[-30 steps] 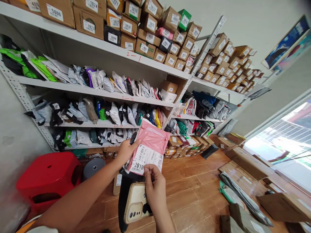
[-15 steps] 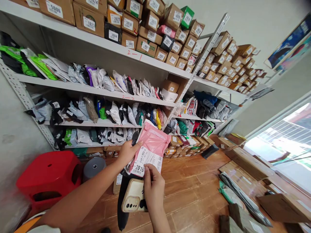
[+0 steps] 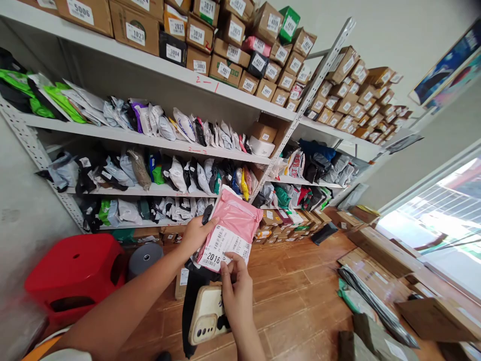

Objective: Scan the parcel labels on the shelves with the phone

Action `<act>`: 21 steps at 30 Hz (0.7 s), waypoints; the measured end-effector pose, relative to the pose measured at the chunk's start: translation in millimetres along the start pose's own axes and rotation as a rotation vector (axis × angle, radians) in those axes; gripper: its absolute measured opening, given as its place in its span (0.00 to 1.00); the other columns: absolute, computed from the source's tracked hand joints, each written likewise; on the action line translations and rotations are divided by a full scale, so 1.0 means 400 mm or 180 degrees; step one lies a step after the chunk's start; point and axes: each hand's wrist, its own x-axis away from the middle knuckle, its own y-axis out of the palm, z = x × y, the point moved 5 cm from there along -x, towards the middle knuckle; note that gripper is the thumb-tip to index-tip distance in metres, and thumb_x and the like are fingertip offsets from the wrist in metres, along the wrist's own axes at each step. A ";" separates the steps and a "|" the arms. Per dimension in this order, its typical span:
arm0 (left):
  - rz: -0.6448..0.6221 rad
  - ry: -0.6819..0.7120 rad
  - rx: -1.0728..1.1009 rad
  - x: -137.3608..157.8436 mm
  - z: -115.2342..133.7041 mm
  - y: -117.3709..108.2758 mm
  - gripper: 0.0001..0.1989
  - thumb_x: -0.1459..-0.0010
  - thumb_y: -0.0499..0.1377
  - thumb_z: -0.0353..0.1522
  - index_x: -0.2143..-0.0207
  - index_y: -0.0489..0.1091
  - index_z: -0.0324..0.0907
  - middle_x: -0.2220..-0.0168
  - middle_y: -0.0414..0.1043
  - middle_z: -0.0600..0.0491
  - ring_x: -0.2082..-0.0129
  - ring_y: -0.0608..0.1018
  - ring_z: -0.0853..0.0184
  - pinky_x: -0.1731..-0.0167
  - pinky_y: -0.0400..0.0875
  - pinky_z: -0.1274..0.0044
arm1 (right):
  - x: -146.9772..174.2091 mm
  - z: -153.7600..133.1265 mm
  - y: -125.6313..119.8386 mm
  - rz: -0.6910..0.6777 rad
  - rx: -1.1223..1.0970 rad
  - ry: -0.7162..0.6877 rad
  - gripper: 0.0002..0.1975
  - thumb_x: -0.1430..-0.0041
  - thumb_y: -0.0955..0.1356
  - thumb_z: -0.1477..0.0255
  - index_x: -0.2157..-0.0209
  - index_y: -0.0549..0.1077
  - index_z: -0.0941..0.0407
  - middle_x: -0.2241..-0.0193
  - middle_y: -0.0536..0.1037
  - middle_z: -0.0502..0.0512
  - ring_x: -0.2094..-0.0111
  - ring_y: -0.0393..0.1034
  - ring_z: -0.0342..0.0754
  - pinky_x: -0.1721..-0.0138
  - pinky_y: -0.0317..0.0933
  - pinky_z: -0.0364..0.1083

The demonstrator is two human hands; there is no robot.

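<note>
My left hand (image 3: 199, 234) is closed on the left edge of a pink plastic mailing bag (image 3: 240, 215), held tilted in front of the shelves. The bag bears a white shipping label (image 3: 227, 248) marked 2016. Something black and white, perhaps more parcels, shows behind its left edge. My right hand (image 3: 237, 281) has its thumb and forefinger pressed together at the label's lower edge. A phone in a cream case (image 3: 205, 313) is just below, partly covered by the right hand; what supports it is hidden. Beside it, a long black strip (image 3: 190, 306) hangs down.
White metal shelving (image 3: 150, 135) spans the front, filled with bagged parcels and numbered cartons (image 3: 141, 32). A red stool (image 3: 77, 271) and a grey roll (image 3: 146, 258) stand at left. Flattened cardboard (image 3: 376, 260) and a brown box (image 3: 438, 318) lie on the wooden floor at right.
The phone has shifted slightly downward and tilted. The pink mailing bag and both hands have moved very little, with the right fingers still at the label's lower edge.
</note>
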 end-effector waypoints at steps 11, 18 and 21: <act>0.0025 0.0036 0.0088 0.013 -0.001 0.010 0.25 0.56 0.54 0.55 0.83 0.61 0.42 0.84 0.61 0.57 0.80 0.63 0.69 0.78 0.56 0.77 | 0.015 0.006 -0.005 0.0339 0.0117 0.0171 0.18 0.40 0.62 0.58 0.62 0.76 0.56 0.73 0.79 0.57 0.72 0.72 0.51 0.67 0.65 0.48; -0.0024 0.0068 0.0010 0.008 -0.020 0.023 0.24 0.55 0.56 0.54 0.80 0.63 0.41 0.82 0.63 0.56 0.78 0.63 0.69 0.77 0.56 0.77 | 0.017 -0.001 0.011 0.0213 0.0038 0.0236 0.16 0.38 0.61 0.61 0.66 0.74 0.55 0.73 0.78 0.56 0.72 0.70 0.50 0.69 0.62 0.46; -0.0068 0.0049 0.0025 0.000 -0.018 0.019 0.24 0.55 0.55 0.54 0.80 0.63 0.41 0.82 0.63 0.56 0.79 0.63 0.68 0.77 0.55 0.77 | 0.031 -0.012 0.028 0.0032 -0.0156 0.0112 0.14 0.39 0.62 0.62 0.70 0.74 0.54 0.77 0.75 0.51 0.74 0.68 0.46 0.72 0.60 0.43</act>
